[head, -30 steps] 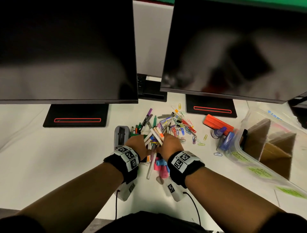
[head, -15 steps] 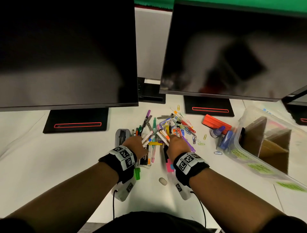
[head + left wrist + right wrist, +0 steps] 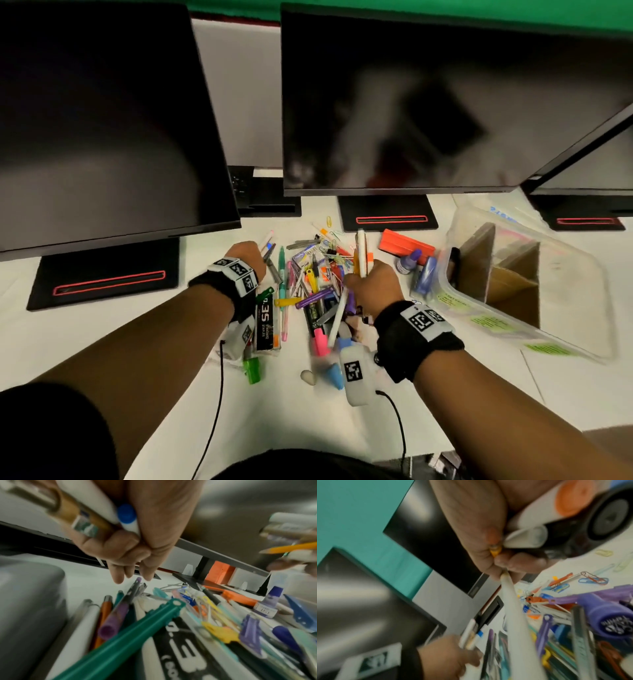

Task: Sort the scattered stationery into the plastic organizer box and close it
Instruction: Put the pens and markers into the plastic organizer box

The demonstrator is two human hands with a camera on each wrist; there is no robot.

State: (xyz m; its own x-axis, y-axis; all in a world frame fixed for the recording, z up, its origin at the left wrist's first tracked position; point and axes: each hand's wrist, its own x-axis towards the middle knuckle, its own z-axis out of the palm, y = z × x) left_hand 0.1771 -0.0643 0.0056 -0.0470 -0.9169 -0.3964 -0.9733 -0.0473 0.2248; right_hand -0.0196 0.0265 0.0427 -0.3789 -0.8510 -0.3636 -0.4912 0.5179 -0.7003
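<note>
**Both fists full of pens over the pile**

My left hand [image 3: 247, 256] is up at the far-left edge of the stationery pile [image 3: 310, 291], fingers curled tight round a small bundle of pens [image 3: 96, 513]; in the left wrist view I can see a white barrel with a blue cap [image 3: 126, 514] and a brownish barrel beside it, all pressed into my palm; my lower fingers point down towards the pile, just above it.

My right hand [image 3: 375, 287] is over the right side of the pile, clamped on its own bunch of pens [image 3: 360, 253]; a white marker sticks up out of the fist, a yellow pencil [image 3: 495, 550] is wedged in with it, and a long white pen [image 3: 337, 318] slants out below the fist towards me; the right wrist view shows an orange-capped white barrel [image 3: 570, 505] in there too.

Between my hands the pile lies loose on the white desk [image 3: 102, 342]: a green pen [image 3: 281, 270], purple clip [image 3: 313, 298], paper clips [image 3: 594, 580], a black staple box [image 3: 267, 322] just beside my left wrist.

The plastic organizer box [image 3: 527, 284] sits to the right of the pile, open, with cardboard dividers [image 3: 479, 260] standing inside; a small purple-capped bottle [image 3: 407, 262] and an orange case [image 3: 406, 244] lie between pile and box; monitors [image 3: 428, 102] stand behind.
</note>
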